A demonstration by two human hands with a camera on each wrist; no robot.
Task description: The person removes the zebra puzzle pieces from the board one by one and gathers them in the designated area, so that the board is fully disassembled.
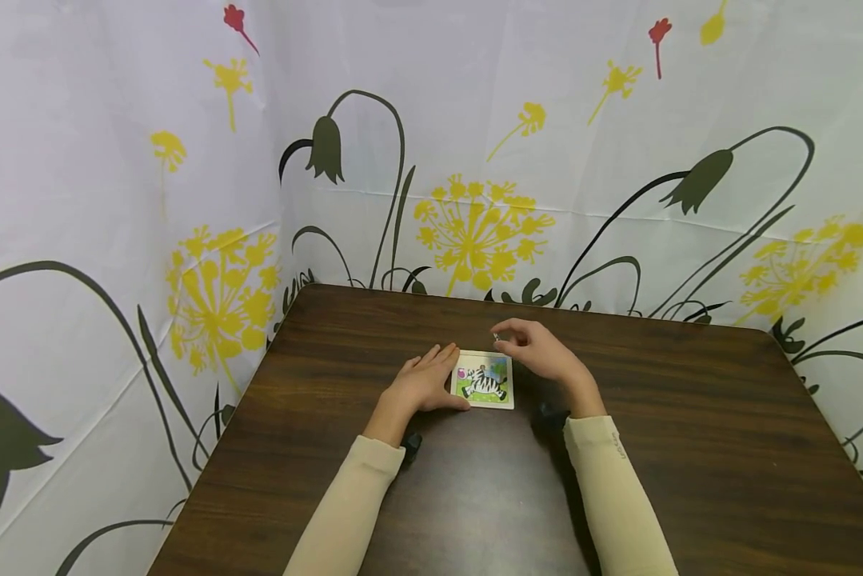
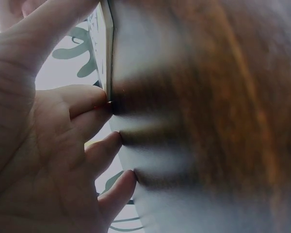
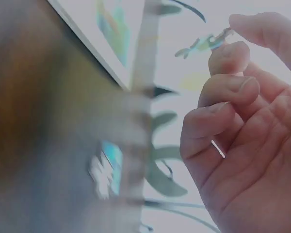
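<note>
A person's left hand (image 1: 422,384) rests with straight fingers against the left edge of a small square zebra-picture puzzle board (image 1: 485,382) on a dark wooden table (image 1: 690,448), while the right hand (image 1: 539,348) pinches a tiny puzzle piece (image 1: 497,336) above it, a shallow fingertip hold that could let it drop.

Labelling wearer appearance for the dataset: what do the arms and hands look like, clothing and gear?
Both arms wear long cream-coloured sleeves reaching the wrists; the right sleeve has a small dark marking near the cuff, too small to read. The left hand and right hand are bare, no gloves. A small black device sits under the left wrist.
</note>
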